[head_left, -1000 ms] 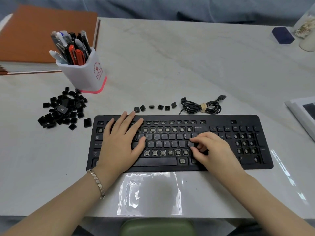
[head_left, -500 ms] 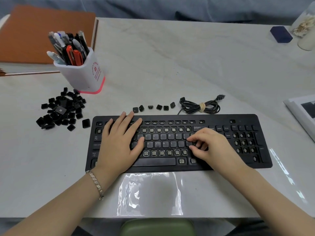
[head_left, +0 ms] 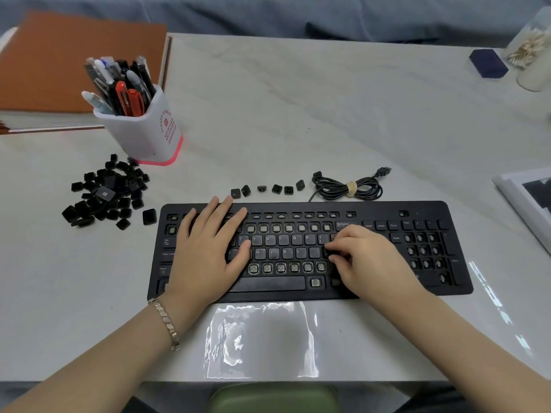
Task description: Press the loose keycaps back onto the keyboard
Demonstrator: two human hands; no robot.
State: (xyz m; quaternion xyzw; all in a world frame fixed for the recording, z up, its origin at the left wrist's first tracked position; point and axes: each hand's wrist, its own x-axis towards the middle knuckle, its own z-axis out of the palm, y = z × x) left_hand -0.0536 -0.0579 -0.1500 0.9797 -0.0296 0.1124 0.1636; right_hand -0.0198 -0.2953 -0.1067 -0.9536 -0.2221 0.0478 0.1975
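A black keyboard [head_left: 372,208] lies in front of me with many bare switches; the T-to-P and H-to-L rows carry caps. My left hand [head_left: 205,254] rests flat and open on its left part. My right hand [head_left: 363,257] is curled over the right end of the letter rows, thumb and index pinching a black keycap [head_left: 330,253] down at the end of the home row. A pile of loose keycaps [head_left: 104,195] lies left of the keyboard. A short row of several keycaps [head_left: 277,189] sits just behind it.
The coiled keyboard cable [head_left: 347,187] lies behind the keyboard. A white pen holder [head_left: 143,129] and an orange folder [head_left: 68,64] are at the back left. A clear plastic bag [head_left: 262,341] lies at the front edge, papers [head_left: 527,201] at the right, a blue box [head_left: 487,62] far right.
My right hand has brought its keycap slightly up and left, down to the home row's right end. My left hand has stayed flat on the keyboard.
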